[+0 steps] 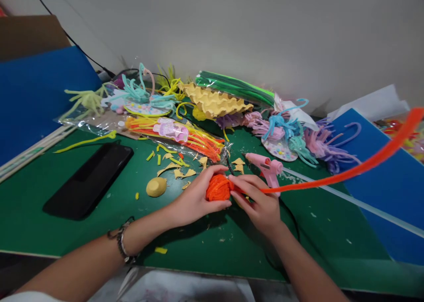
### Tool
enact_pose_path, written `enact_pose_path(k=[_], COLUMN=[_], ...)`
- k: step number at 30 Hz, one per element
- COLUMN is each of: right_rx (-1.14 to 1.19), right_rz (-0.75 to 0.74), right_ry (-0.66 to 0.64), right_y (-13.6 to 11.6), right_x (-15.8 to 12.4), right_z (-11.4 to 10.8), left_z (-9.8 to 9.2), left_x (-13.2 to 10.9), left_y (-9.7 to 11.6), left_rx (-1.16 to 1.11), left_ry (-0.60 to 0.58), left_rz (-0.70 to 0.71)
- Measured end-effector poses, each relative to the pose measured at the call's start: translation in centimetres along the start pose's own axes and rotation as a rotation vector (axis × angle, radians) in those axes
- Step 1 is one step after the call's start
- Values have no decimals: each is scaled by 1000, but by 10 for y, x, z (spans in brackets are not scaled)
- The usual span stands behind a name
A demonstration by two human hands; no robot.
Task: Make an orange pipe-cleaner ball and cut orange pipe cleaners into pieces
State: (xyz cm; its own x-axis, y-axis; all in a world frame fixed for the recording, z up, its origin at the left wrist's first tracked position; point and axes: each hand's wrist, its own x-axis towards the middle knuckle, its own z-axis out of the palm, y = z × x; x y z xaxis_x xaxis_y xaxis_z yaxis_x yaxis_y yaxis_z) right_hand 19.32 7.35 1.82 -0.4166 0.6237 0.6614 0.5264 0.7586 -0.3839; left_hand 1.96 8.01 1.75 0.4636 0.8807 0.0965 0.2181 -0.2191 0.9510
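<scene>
Left hand (194, 198) cupped — right fingers (249, 189) bent

A plain grey wall (298, 41) rises behind a green tabletop (331, 231) in dim light.

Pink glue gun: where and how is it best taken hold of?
Probably by its handle, from the near right side. The glue gun lies with its dark nozzle pointing left, and the handle slants toward the camera, so that approach should keep clear of the tip. The orange strip crosses in front of the handle's lower end in this view, so go around it.
</scene>
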Motion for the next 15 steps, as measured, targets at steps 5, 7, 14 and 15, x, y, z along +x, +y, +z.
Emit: enact_pose_path(k=[5,7,14,15], right_rx=[-81,-158,-345,-341], right_rz=[-109,-119,-242,-229], right_ry=[-67,-64,-107,-111], right_y=[4,3,-2,-1], right_x=[-2,-3,-4,-5], right_z=[-2,-4,-5,-4], left_z=[-1,-2,-5,-5], left_x=[0,0,1,1], left_y=[1,2,4,4], left_rx=[-57,-68,-224,-234], left_ry=[-21,-29,-124,-140], left_rz=[-19,-16,-126,-141])
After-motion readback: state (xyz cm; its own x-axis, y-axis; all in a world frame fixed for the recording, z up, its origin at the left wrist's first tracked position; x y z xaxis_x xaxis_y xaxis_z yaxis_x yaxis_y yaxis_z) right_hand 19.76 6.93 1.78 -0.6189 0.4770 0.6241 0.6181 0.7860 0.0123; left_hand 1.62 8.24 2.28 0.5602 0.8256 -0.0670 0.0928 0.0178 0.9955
